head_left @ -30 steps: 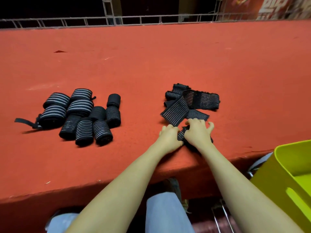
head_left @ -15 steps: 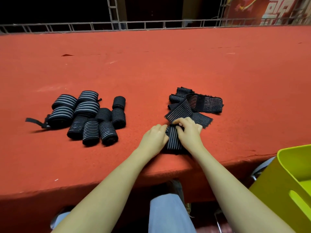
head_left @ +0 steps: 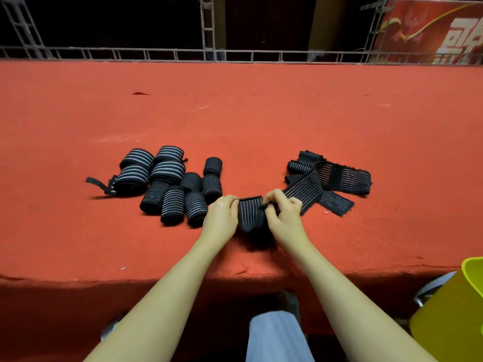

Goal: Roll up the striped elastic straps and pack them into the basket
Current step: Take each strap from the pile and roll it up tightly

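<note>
Here both hands, left hand (head_left: 220, 218) and right hand (head_left: 283, 218), have fingers clamped on the soft, light black striped elastic strap (head_left: 251, 215), probably half-rolled; pinch both roll ends, left of the loose straps (head_left: 337, 178).

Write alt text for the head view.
Both hands, left hand and right hand, roll a striped strap on a red table. Finished rolls lie to the left, loose straps to the right, and a green basket sits at lower right.
</note>
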### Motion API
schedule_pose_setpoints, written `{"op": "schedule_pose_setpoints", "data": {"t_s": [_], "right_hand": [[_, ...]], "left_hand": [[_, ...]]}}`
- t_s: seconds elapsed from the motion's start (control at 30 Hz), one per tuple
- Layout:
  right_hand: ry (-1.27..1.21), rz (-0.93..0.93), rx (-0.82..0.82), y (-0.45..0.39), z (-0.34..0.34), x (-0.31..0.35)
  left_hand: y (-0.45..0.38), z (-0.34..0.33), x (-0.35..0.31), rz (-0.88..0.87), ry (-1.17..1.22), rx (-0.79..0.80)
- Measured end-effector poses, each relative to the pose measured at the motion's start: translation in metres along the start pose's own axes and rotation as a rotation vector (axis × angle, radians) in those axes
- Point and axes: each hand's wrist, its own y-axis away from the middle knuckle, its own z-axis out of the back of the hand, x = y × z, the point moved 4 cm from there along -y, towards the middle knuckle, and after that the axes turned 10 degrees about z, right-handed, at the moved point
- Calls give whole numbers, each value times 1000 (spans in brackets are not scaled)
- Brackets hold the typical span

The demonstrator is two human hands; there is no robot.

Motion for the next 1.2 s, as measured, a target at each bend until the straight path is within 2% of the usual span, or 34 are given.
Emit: {"op": "schedule_pose_setpoints", "data": {"t_s": [0.07,0.17,0.27,0.37,0.43,0.53,0.63,0.77,0.9,1.03,1.2], "right_hand": [[1,-20,-10,1,2,2],[197,19,-71,1,4,2],[303,-101,-174,-5,4,-1],[161,-195,-158,-12,-1,-2],[7,-171,-154,-14,-3,2],[-92,-125,-136,-12,-7,7],[-74,-68,-112,-13,-7,17],[-22,-74,-123,-14,-4,24],[-147,-106,-183,-13,-4,17],[-240,-107,-198,-13,-5,15],[-184,-129,-250,-13,-7,16]], "left_hand": [[-4,8,-3,21,28,-39],[-6,16,-10,-17,49,-48],[-5,19,-16,-72,66,-28],[-3,22,-18,-87,80,-19],[-2,21,-16,-85,82,8],[0,20,-15,-87,88,56],[2,17,-18,-133,75,83],[-3,16,-23,-107,132,65],[-3,9,-27,-105,83,126],[-4,6,-26,-111,54,58],[-3,2,-29,-160,68,67]]}}
